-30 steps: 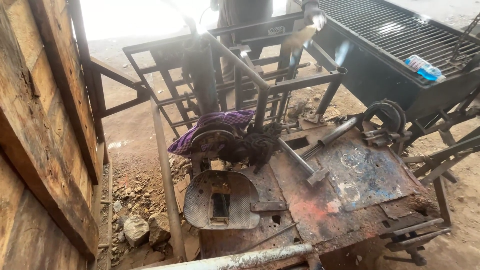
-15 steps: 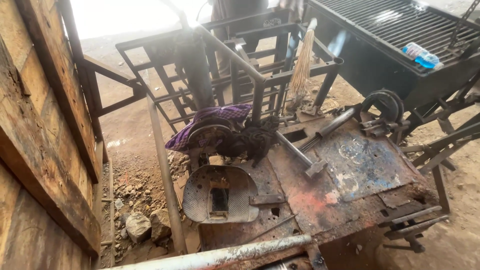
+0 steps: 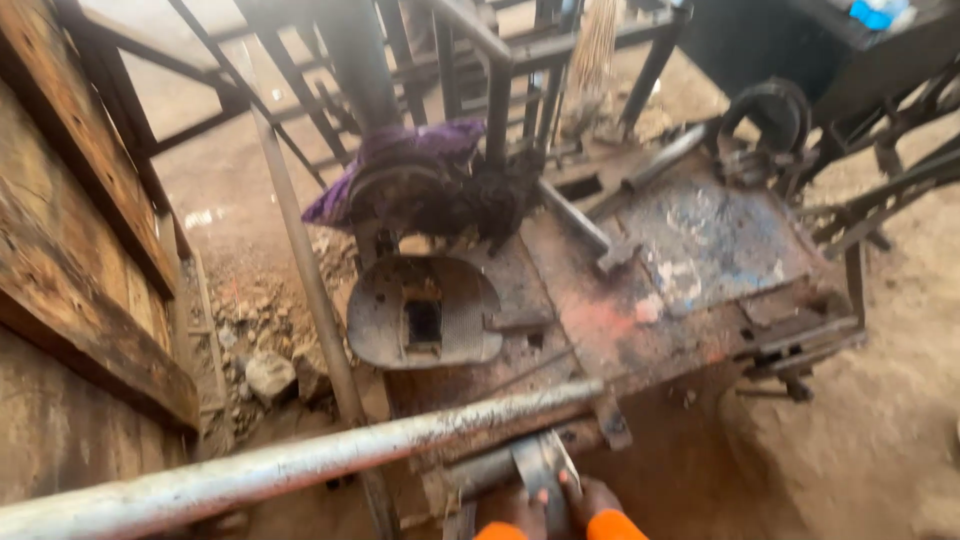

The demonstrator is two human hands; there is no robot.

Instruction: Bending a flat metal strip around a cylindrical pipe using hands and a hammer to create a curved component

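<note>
Hands [image 3: 555,505] cut off at frame bottom, gripping blurred metal bracket [image 3: 540,470].

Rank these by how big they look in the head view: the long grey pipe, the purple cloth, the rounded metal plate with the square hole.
1. long grey pipe, though it lies nearest the camera, which inflates it.
2 and 3. rounded metal plate and purple cloth: they look too alike to rank.
</note>
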